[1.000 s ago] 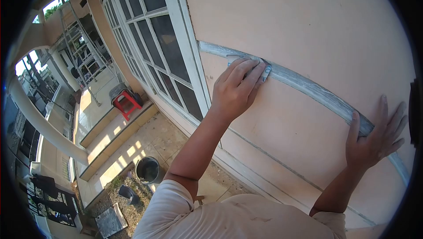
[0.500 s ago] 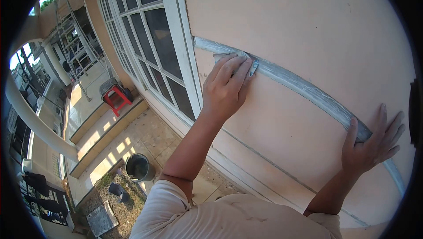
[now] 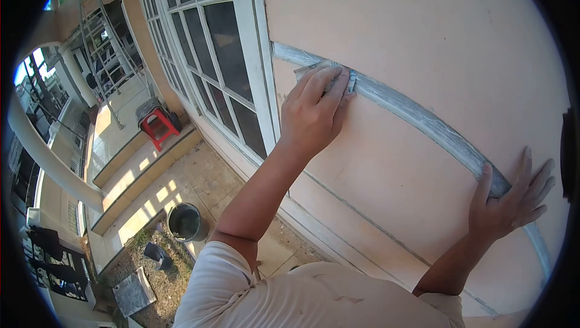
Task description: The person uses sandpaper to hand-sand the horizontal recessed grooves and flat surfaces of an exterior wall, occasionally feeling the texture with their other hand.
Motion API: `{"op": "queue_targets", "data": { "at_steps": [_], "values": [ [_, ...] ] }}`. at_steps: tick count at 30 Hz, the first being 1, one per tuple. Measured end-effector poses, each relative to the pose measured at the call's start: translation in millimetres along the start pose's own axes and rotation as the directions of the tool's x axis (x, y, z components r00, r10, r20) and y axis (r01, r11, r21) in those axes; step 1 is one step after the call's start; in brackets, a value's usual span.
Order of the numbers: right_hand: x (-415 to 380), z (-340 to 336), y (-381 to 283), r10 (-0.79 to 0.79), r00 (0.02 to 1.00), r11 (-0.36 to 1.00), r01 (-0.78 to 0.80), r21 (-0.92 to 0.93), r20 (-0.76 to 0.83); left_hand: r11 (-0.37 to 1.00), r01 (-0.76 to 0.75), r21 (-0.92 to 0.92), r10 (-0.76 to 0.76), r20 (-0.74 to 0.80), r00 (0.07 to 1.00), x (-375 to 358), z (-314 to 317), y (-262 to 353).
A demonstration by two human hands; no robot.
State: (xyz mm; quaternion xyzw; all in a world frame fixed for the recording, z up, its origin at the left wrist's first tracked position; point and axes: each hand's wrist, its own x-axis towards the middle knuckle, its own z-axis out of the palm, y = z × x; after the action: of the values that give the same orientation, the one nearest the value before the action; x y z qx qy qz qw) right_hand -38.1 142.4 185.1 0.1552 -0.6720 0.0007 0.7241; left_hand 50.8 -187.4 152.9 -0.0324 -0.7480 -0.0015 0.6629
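A grey-white raised strip (image 3: 417, 116) runs across the pink wall (image 3: 386, 20), away from the white window frame (image 3: 257, 56). Near its window end, my left hand (image 3: 315, 101) presses a folded grey sheet (image 3: 351, 81), like sandpaper, against the strip, fingers wrapped over it. Further along, at the right, my right hand (image 3: 510, 198) lies with fingers spread on the wall and across the strip, holding nothing.
Down on the left are a dark bucket (image 3: 185, 222), a smaller container (image 3: 158, 257) and a flat grey board (image 3: 134, 293). A red stool (image 3: 159, 127) stands by the tiled steps (image 3: 142, 171). Metal scaffolding (image 3: 99, 50) rises behind them.
The view has shifted slightly. My left hand and the folded sheet appear a little higher on the strip's window end; my right hand keeps its place on the wall.
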Motion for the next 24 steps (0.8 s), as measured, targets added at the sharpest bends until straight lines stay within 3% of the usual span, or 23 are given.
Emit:
{"op": "queue_targets", "data": {
  "at_steps": [3,4,7,10,12,15,24],
  "values": [
    [-2,-3,-2,-0.014,1.0,1.0,0.014,-0.002,-0.003,0.992,-0.094,-0.081,0.1,0.062,0.993,2,-10,-2],
    [-1,-2,-1,-0.028,1.0,1.0,0.027,-0.005,-0.01,0.993,-0.015,-0.12,0.021,0.047,0.999,0,-16,-11],
    [-3,-4,-3,0.008,1.0,0.999,-0.008,0.034,0.024,0.954,0.278,-0.11,-0.295,-0.194,0.936,-17,-45,-30],
    [-2,-4,-2,-0.004,1.0,0.999,0.003,0.039,0.021,0.899,0.387,-0.206,-0.434,-0.293,0.852,-53,-57,-46],
    [-4,-4,-1,0.002,0.999,1.0,-0.002,0.013,0.033,0.879,0.454,-0.148,-0.478,-0.278,0.833,-83,-62,-54],
    [-8,-7,0,0.011,0.997,1.0,-0.01,-0.018,0.072,0.868,0.457,-0.194,-0.496,-0.291,0.818,-103,-62,-57],
    [-10,-10,-1,0.008,0.991,1.0,-0.005,-0.028,0.131,0.873,0.485,-0.052,-0.484,-0.208,0.85,-127,-70,-47]
  ]
}}
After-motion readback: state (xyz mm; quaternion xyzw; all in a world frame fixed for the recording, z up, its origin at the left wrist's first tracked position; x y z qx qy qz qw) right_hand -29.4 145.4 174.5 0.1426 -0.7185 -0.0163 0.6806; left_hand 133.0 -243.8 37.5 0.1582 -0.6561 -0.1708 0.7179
